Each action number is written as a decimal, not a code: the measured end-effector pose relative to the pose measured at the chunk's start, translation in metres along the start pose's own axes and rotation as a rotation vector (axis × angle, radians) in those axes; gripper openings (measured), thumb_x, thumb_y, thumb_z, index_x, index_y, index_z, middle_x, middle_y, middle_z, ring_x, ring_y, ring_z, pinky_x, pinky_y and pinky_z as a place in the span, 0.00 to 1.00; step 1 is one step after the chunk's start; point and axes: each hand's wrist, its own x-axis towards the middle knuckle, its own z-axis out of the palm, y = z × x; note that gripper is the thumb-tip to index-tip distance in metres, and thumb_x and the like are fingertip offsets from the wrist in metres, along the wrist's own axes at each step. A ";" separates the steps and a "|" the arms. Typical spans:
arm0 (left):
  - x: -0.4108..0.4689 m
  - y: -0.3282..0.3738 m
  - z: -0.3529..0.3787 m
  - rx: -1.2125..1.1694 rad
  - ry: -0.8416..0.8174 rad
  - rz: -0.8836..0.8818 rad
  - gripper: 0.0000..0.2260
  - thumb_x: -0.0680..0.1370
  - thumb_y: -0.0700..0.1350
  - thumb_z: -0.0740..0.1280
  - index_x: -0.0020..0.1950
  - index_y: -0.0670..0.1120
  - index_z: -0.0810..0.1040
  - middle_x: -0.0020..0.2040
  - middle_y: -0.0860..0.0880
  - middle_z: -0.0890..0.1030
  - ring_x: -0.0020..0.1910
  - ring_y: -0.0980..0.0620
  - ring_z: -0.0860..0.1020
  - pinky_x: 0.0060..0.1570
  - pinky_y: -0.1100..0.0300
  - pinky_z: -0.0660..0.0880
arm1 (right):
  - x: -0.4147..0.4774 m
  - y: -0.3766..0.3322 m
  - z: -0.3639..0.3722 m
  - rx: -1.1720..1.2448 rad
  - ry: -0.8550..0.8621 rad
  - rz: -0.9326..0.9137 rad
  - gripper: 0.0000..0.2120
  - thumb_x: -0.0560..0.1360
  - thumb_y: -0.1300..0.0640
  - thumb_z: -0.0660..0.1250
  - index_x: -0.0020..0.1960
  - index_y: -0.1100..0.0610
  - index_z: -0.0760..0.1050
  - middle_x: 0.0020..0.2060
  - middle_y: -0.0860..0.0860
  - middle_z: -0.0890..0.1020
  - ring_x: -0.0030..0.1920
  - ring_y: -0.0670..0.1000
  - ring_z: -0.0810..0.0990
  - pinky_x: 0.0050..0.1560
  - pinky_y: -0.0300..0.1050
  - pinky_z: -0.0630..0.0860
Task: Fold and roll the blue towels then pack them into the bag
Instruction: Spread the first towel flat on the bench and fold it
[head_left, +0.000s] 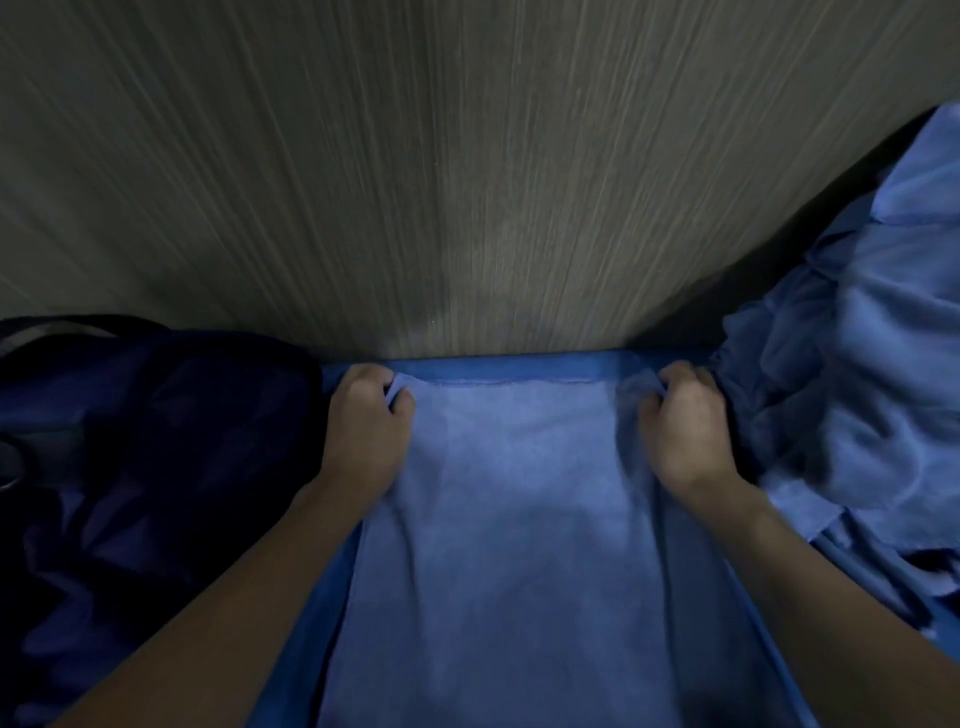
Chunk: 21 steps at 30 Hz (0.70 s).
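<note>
Far left: dark navy bag (156, 441), slumped on the worktop (467, 182), fabric creased, grey strap (57, 332) at its far top. Open or zipped: can't tell, too dark. Right side of it just beside the left hand and the towel's left edge.

Next: left hand (366, 421), knuckles up, fingers curled under, gripping the far-left corner of the towel. Left forearm (234, 597) in from near left, lying along the towel's left side.

Centre: blue towel (509, 545), spread flat, long axis running near to far, far edge straight. Darker blue band (519, 366) just beyond that edge, same darker blue showing down both long sides. Looks like a lower layer; same towel or another, can't tell. Light wrinkles near the right hand, otherwise smooth. Not yet rolled, not in the bag.

Then: right hand (680, 421), knuckles up, fingers curled, pinching the far-right corner of the towel, fabric bunched slightly at the fingertips. Right forearm (831, 597) in from near right.

Far right: pile of blue towels (872, 338), crumpled, unfolded, heaped from near right to far right, touching the outer side of the right hand.

Far side, behind everything: grey-brown wood-grain worktop, streaky and blurred. Dim light overall.
</note>
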 end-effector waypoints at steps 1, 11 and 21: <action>0.003 -0.001 0.000 0.002 -0.016 0.019 0.09 0.75 0.35 0.65 0.35 0.38 0.70 0.37 0.46 0.74 0.38 0.50 0.73 0.37 0.62 0.64 | 0.002 -0.001 0.001 -0.017 0.000 0.002 0.08 0.77 0.61 0.60 0.49 0.66 0.74 0.50 0.65 0.75 0.49 0.65 0.75 0.52 0.55 0.71; 0.022 0.004 -0.014 0.104 -0.236 0.038 0.12 0.75 0.38 0.67 0.33 0.42 0.71 0.31 0.45 0.76 0.36 0.43 0.77 0.39 0.49 0.76 | 0.009 0.000 -0.002 0.032 -0.103 -0.076 0.13 0.75 0.64 0.63 0.35 0.56 0.64 0.38 0.59 0.75 0.41 0.61 0.74 0.40 0.50 0.67; 0.009 0.013 -0.049 -0.137 -0.348 -0.130 0.07 0.76 0.37 0.68 0.38 0.40 0.74 0.34 0.45 0.77 0.36 0.51 0.74 0.36 0.60 0.70 | -0.013 -0.016 -0.049 0.478 -0.117 0.049 0.10 0.75 0.61 0.69 0.37 0.60 0.72 0.30 0.56 0.76 0.32 0.52 0.73 0.35 0.49 0.72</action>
